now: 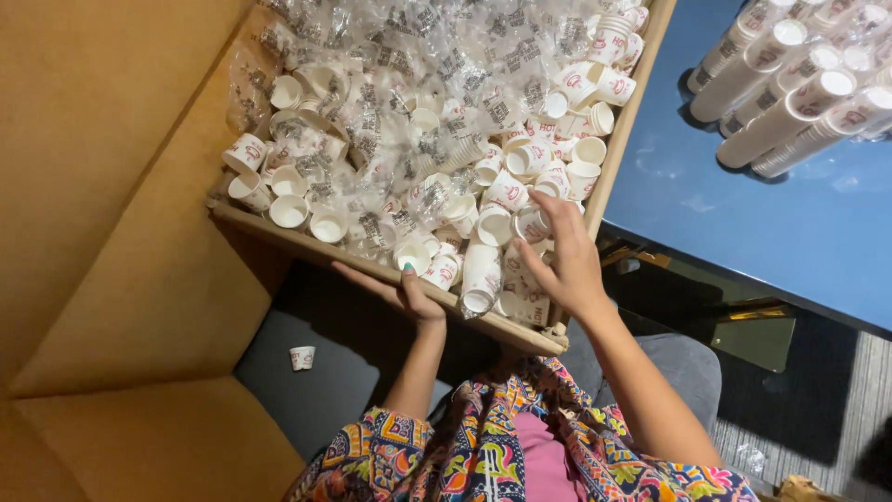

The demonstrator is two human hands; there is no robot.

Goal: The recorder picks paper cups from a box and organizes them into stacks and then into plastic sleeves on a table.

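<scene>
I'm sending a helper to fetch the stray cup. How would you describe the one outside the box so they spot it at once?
Start at the big cardboard box full of small white paper cups and plastic wrappers. Look below its near edge, left of the person's left hand, to the dark grey surface. The lone cup sits there upright; it alone is outside the box.

The left hand (409, 290) grasps the cardboard box (372, 270) at its near edge; the right hand (562, 256) reaches, fingers spread, over loose paper cups (506, 191) inside.
</scene>
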